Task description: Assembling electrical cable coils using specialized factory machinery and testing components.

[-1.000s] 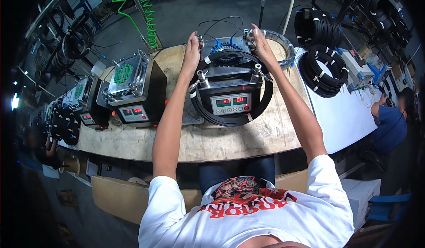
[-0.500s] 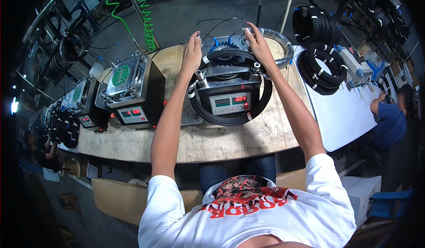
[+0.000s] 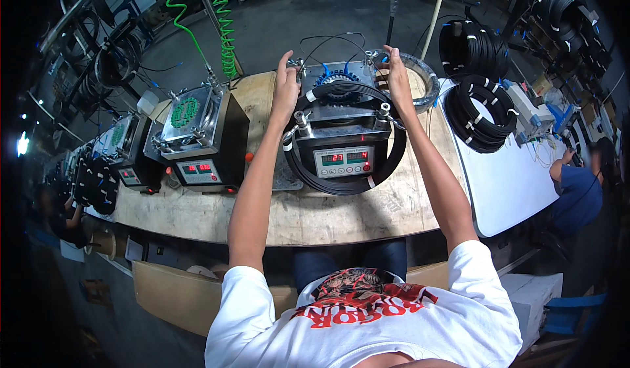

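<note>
In front of me stands a metal bench machine (image 3: 343, 133) with a lit digital panel (image 3: 344, 163). On its top plate is a round fixture with blue parts (image 3: 338, 82). A coil of black cable (image 3: 398, 150) hangs around the machine's front and rises over the near side of the plate. My left hand (image 3: 286, 91) is beside the far left metal knob (image 3: 296, 63), fingers stretched and apart. At the far right knob (image 3: 373, 57), my right hand (image 3: 398, 84) is raised just to its right with straight fingers. Neither hand visibly holds anything.
Two similar machines, one nearer with a green fixture (image 3: 186, 112), stand to the left. Coiled green air hoses (image 3: 226, 40) hang behind them. More black cable coils (image 3: 476, 115) lie on the white table (image 3: 505, 184) at right. A person (image 3: 577, 184) works there.
My right hand has moved right, away from the far right knob. My left hand has shifted slightly, uncovering the far left knob. The panel's readouts have changed.
</note>
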The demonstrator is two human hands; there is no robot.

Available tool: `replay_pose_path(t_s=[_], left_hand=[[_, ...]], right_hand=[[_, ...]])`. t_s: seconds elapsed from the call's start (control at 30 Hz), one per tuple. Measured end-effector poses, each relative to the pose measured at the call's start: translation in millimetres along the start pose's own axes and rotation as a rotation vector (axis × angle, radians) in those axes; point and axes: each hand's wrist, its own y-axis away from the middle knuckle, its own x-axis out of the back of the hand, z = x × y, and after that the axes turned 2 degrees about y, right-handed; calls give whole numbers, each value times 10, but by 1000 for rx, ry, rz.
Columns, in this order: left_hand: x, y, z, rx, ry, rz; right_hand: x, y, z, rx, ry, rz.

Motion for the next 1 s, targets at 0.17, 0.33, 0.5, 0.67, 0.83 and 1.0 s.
replay_pose_path(t_s=[0.17, 0.33, 0.5, 0.67, 0.83, 1.0], left_hand=[[13, 2, 20, 54, -58, 29], [31, -85, -91, 72, -20, 43], [96, -94, -131, 90, 131, 13], [-27, -3, 41, 103, 165, 28], [31, 8, 58, 119, 31, 43], [17, 13, 44, 174, -23, 128]], right_hand=[[-8, 38, -111, 13, 31, -48], [-2, -4, -49, -41, -18, -82], [-32, 6, -43, -50, -85, -52], [8, 10, 6, -23, -112, 14], [23, -28, 54, -30, -27, 14], [23, -27, 60, -51, -40, -70]])
